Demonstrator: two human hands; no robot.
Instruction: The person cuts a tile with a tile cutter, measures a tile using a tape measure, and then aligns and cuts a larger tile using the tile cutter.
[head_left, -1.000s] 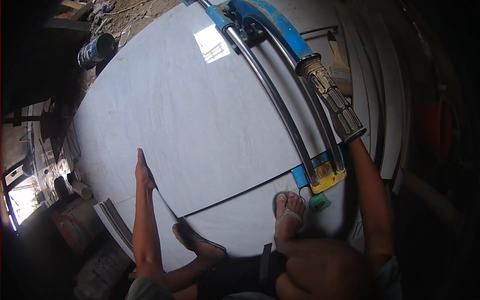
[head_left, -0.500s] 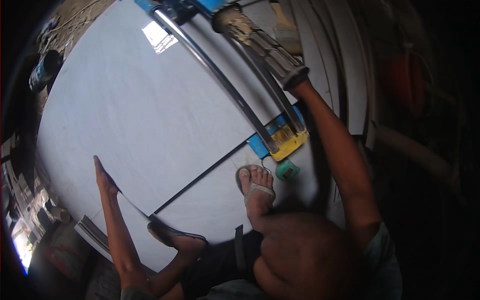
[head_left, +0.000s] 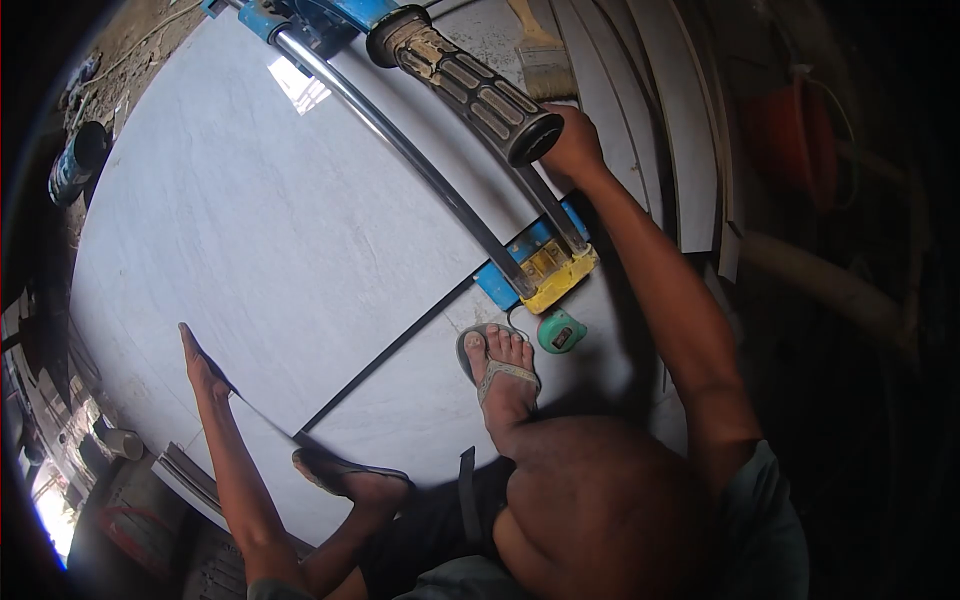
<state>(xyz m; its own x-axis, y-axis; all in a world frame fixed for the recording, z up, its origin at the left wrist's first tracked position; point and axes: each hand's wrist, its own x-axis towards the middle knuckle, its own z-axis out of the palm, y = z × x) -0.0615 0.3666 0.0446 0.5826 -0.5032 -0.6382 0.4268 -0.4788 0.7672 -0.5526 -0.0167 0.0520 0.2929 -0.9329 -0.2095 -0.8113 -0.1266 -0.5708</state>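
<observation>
Both arms extended: left hand (head_left: 203, 368) flat on tile (head_left: 300, 230), right hand (head_left: 572, 140) at handle (head_left: 470, 88).

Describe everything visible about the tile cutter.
The tile cutter lies across the large white tile. It has two curved chrome rails, blue end fittings and a yellow plate at the near end. Its worn, ribbed black handle grip is raised; the right hand touches the grip's end. A green tape measure sits beside it.
</observation>
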